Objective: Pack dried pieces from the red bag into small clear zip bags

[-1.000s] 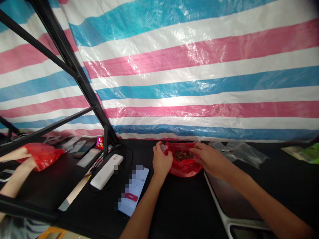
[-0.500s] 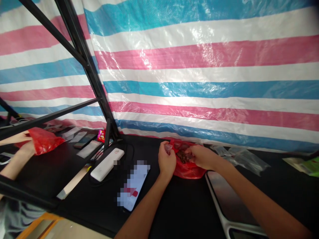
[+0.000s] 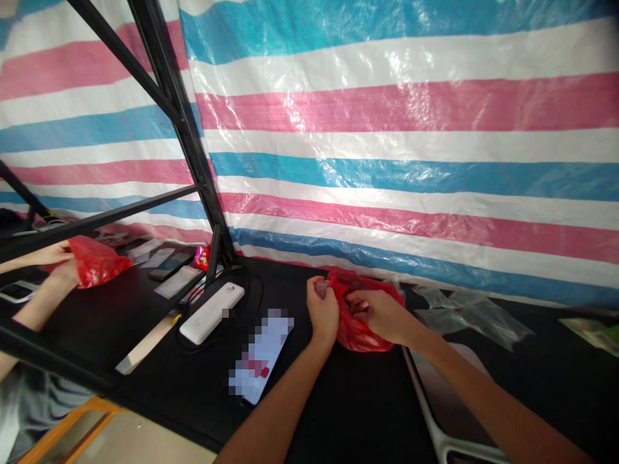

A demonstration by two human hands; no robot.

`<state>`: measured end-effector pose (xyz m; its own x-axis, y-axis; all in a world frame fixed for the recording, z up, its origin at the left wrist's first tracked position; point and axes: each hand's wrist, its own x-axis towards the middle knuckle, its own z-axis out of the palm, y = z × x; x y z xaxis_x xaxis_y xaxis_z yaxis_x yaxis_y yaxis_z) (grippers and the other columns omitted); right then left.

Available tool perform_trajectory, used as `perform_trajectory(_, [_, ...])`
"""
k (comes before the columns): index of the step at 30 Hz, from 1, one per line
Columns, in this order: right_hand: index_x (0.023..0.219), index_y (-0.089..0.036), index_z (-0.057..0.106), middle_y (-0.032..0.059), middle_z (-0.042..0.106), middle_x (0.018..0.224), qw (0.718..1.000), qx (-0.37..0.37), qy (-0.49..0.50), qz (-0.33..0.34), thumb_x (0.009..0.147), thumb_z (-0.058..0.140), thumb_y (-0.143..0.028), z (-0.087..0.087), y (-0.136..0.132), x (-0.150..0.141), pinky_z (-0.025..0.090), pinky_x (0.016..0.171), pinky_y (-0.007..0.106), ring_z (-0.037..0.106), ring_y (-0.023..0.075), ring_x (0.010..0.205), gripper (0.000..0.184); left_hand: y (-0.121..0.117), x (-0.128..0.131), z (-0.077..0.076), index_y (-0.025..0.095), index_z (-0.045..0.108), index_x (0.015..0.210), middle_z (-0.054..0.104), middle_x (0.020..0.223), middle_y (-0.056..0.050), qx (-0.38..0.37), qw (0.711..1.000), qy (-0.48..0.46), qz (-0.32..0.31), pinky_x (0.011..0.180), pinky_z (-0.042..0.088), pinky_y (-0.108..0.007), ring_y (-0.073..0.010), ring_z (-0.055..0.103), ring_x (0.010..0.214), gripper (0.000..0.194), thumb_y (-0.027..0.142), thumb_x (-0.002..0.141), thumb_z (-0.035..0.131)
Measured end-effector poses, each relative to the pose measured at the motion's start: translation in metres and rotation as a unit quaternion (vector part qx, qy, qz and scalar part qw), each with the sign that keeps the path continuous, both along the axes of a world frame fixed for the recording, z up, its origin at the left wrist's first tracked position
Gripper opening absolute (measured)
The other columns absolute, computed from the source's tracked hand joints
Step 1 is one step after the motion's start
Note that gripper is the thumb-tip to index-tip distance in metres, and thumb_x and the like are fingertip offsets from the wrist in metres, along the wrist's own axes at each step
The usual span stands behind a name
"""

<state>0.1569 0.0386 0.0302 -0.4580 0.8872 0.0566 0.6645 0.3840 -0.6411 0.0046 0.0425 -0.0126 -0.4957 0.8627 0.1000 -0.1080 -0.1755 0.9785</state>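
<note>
A red plastic bag [image 3: 370, 338] sits open on the black table, holding small brown pieces that my fingers now largely cover. My left hand [image 3: 323, 312] is closed at the bag's left side, with a bit of clear plastic [image 3: 322, 288], apparently a small bag, pinched under the thumb. Whether it also grips the red rim I cannot tell. My right hand [image 3: 384, 314] reaches into the mouth of the red bag from the right, fingers curled together. What lies between those fingertips is too small to make out.
A phone [image 3: 261, 361] and a white power bank [image 3: 211, 314] lie to the left. Clear plastic bags [image 3: 483, 316] lie right of the red bag. Under my right forearm is a flat grey-topped device [image 3: 449, 386]. Beyond a black metal frame [image 3: 193, 148], another person's hands hold a red bag [image 3: 99, 261].
My right hand has shifted slightly left over the brown pieces, its fingers drawn together and covering more of them. My left hand keeps its hold. The view has turned slightly.
</note>
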Motion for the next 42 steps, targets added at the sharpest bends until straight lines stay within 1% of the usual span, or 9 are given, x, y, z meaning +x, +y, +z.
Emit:
perform_trajectory(4, [0.112,-0.019,0.078,0.0082,0.082,0.106,0.995,-0.04,0.088,-0.015,0.077,0.065,-0.012,-0.01,0.003,0.0,0.06,0.086,0.036,0.076,0.0234,0.09,0.038,-0.003,0.0,0.002,0.021,0.058,0.106,0.065,0.093,-0.002,0.006,1.0,0.004,-0.015,0.082,0.053,-0.031,-0.0177,0.065,0.084,0.025,0.011,0.083,0.057])
perform_trajectory(10, [0.108,-0.019,0.074,0.0081,0.079,0.1,0.98,-0.065,0.179,-0.053,0.074,0.073,-0.024,-0.016,0.007,0.023,0.062,0.083,0.037,0.074,0.0219,0.088,0.035,-0.008,-0.007,0.007,0.024,0.051,0.133,0.062,0.124,-0.007,0.09,0.988,0.126,0.0,0.104,0.049,-0.039,-0.0233,0.065,0.112,0.061,0.007,0.076,0.061])
perform_trajectory(15, [0.111,-0.018,0.071,0.0098,0.078,0.106,0.975,-0.087,0.199,-0.047,0.074,0.078,-0.034,0.003,0.005,0.043,0.062,0.089,0.041,0.074,0.0239,0.093,0.041,-0.011,-0.011,0.01,0.025,0.054,0.13,0.064,0.12,-0.008,0.134,0.957,0.256,0.001,0.106,0.048,-0.043,-0.0273,0.063,0.115,0.06,0.006,0.074,0.062])
perform_trajectory(22, [0.124,-0.019,0.067,0.0099,0.078,0.115,0.974,-0.135,0.176,0.041,0.088,0.074,-0.037,0.033,0.005,0.055,0.059,0.102,0.045,0.074,0.0263,0.107,0.041,-0.021,-0.007,0.012,0.027,0.061,0.132,0.07,0.118,-0.009,0.129,0.886,0.431,-0.115,0.101,0.048,-0.046,-0.0325,0.063,0.11,0.068,0.004,0.068,0.066])
perform_trajectory(26, [0.126,-0.02,0.067,0.0105,0.077,0.116,0.972,-0.132,0.185,0.061,0.092,0.072,-0.037,0.047,-0.002,0.053,0.059,0.1,0.043,0.074,0.0263,0.107,0.039,-0.022,-0.003,0.01,0.026,0.062,0.133,0.072,0.12,-0.01,0.121,0.87,0.461,-0.125,0.101,0.048,-0.048,-0.0332,0.063,0.11,0.061,0.013,0.075,0.072])
perform_trajectory(29, [0.126,-0.021,0.07,0.0091,0.076,0.118,0.982,-0.091,0.152,0.058,0.094,0.068,-0.032,0.053,-0.009,0.048,0.059,0.098,0.04,0.074,0.0254,0.106,0.034,-0.022,-0.002,0.01,0.026,0.064,0.129,0.073,0.118,-0.009,0.128,0.865,0.467,-0.133,0.1,0.047,-0.046,-0.0319,0.063,0.109,0.053,0.016,0.077,0.075])
perform_trajectory(33, [0.114,-0.023,0.077,0.0071,0.072,0.118,0.996,0.001,0.078,0.053,0.092,0.066,-0.023,0.051,-0.012,0.042,0.056,0.1,0.039,0.071,0.0249,0.106,0.025,-0.024,-0.001,0.012,0.025,0.064,0.128,0.074,0.118,-0.008,0.128,0.851,0.482,-0.168,0.1,0.046,-0.045,-0.0307,0.063,0.108,0.051,0.018,0.079,0.078])
perform_trajectory(38, [0.113,-0.024,0.072,0.006,0.071,0.117,0.994,0.036,0.087,0.045,0.086,0.069,-0.015,0.048,-0.012,0.037,0.057,0.093,0.036,0.068,0.0222,0.099,0.028,-0.026,0.001,0.015,0.025,0.064,0.128,0.073,0.119,-0.008,0.089,0.872,0.459,-0.146,0.1,0.046,-0.045,-0.0308,0.063,0.11,0.054,0.022,0.077,0.083])
perform_trajectory(42, [0.114,-0.027,0.076,0.0061,0.069,0.121,0.99,0.071,0.069,0.097,0.094,0.061,-0.014,0.053,-0.013,0.034,0.051,0.105,0.038,0.066,0.023,0.112,0.028,-0.027,0.003,0.018,0.025,0.069,0.109,0.074,0.11,-0.007,0.071,0.871,0.464,-0.147,0.097,0.045,-0.045,-0.0299,0.065,0.104,0.032,0.028,0.081,0.082])
